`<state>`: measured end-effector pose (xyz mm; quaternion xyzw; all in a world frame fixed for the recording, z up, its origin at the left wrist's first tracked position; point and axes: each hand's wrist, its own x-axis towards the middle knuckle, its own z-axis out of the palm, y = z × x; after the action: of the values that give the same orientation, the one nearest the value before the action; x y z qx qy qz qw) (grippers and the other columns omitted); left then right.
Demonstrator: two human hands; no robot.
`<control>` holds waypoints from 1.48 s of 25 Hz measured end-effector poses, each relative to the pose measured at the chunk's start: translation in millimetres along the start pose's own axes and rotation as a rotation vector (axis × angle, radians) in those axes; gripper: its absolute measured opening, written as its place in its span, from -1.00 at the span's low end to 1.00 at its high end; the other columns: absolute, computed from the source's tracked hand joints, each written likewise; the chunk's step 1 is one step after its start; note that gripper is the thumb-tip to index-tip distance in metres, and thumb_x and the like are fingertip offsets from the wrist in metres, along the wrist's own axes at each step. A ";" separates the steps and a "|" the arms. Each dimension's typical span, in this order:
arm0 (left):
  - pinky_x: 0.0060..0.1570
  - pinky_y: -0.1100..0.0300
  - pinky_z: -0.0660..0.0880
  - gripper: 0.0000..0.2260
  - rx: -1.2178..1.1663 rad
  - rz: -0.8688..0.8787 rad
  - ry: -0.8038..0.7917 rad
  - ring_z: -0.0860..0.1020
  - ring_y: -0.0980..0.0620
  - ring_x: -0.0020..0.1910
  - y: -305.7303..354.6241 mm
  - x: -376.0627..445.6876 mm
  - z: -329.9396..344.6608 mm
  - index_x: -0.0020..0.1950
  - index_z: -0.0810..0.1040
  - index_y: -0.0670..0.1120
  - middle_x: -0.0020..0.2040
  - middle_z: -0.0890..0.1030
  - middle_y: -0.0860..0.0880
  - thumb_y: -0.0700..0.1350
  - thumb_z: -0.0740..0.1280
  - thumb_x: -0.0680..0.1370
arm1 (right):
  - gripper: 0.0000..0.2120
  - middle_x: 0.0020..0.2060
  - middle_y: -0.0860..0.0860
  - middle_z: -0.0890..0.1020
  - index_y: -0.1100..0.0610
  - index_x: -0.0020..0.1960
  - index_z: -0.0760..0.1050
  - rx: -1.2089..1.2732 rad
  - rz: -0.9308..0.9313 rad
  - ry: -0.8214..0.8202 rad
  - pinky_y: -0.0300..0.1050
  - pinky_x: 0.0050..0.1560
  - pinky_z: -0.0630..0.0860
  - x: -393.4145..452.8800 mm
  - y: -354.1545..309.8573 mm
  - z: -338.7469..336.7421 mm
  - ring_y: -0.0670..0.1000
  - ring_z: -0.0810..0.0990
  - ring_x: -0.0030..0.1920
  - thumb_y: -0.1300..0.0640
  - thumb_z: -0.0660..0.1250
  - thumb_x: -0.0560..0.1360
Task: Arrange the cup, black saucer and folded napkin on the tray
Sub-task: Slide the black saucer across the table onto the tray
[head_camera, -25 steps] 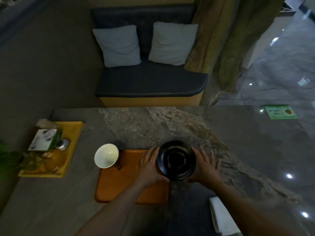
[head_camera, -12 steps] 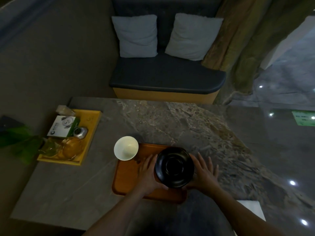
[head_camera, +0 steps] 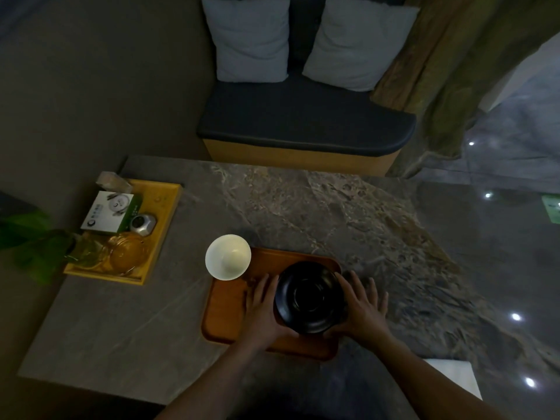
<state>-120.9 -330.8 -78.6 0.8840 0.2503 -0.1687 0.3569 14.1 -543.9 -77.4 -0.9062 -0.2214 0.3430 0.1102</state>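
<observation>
- Dim marble bench (head_camera: 303, 207), orange tray (head_camera: 225, 310) near its front edge.
- Left hand (head_camera: 262, 310), right hand (head_camera: 362, 310) clamp black saucer (head_camera: 309, 297) by its rim, likely to centre it on the tray.
- Cup (head_camera: 228, 257) at tray corner; folded napkin (head_camera: 454, 375) off tray.

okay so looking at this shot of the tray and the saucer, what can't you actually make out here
- Head view: whether the black saucer rests on the tray or is lifted; too dim.
- Folded napkin: partly hidden by the right forearm.
- Left hand and right hand: palms behind the saucer rim, grip unclear.
- Box print: too small.
</observation>
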 end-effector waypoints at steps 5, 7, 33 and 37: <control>0.53 -0.21 -0.16 0.21 0.033 -0.021 0.004 -0.22 -0.06 0.58 4.3 1.3 -1.7 0.53 -0.28 0.19 0.60 -0.20 0.06 0.28 0.55 0.20 | 0.27 0.58 -0.06 -0.20 -0.36 0.45 -0.35 -0.017 -0.004 0.008 0.46 0.39 -0.32 5.0 -0.4 -2.2 0.26 -0.32 0.52 -0.56 0.38 0.00; 0.52 -0.23 -0.17 0.20 0.062 -0.042 0.009 -0.23 -0.06 0.57 5.7 1.0 -2.0 0.53 -0.28 0.20 0.60 -0.22 0.09 0.29 0.53 0.21 | 0.26 0.58 -0.06 -0.20 -0.37 0.45 -0.35 -0.017 -0.008 0.007 0.47 0.40 -0.29 6.0 -0.2 -3.4 0.27 -0.32 0.52 -0.56 0.37 0.01; 0.48 -0.28 -0.19 -0.01 0.019 -0.070 0.075 -0.22 0.09 0.56 -0.2 -13.3 2.8 0.50 -0.24 0.30 0.61 -0.10 0.14 0.39 0.39 0.32 | 0.04 0.57 -0.11 0.07 -0.36 0.48 -0.19 0.203 0.063 0.269 0.44 0.43 -0.22 -19.8 -6.7 39.7 -0.04 -0.23 0.54 -0.60 0.21 0.15; 0.48 -0.31 -0.10 -0.02 -0.020 -0.075 0.020 -0.21 0.03 0.58 -0.2 -11.4 -0.9 0.51 -0.25 0.27 0.61 -0.15 0.13 0.31 0.42 0.37 | 0.06 0.58 -0.10 0.05 -0.33 0.49 -0.17 0.199 0.093 0.265 0.47 0.42 -0.19 -21.0 -11.0 40.0 -0.01 -0.21 0.55 -0.60 0.21 0.13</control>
<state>-130.2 -333.7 -72.6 0.8720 0.2886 -0.1706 0.3568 -30.4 -542.3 -91.1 -0.9374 -0.1279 0.2454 0.2115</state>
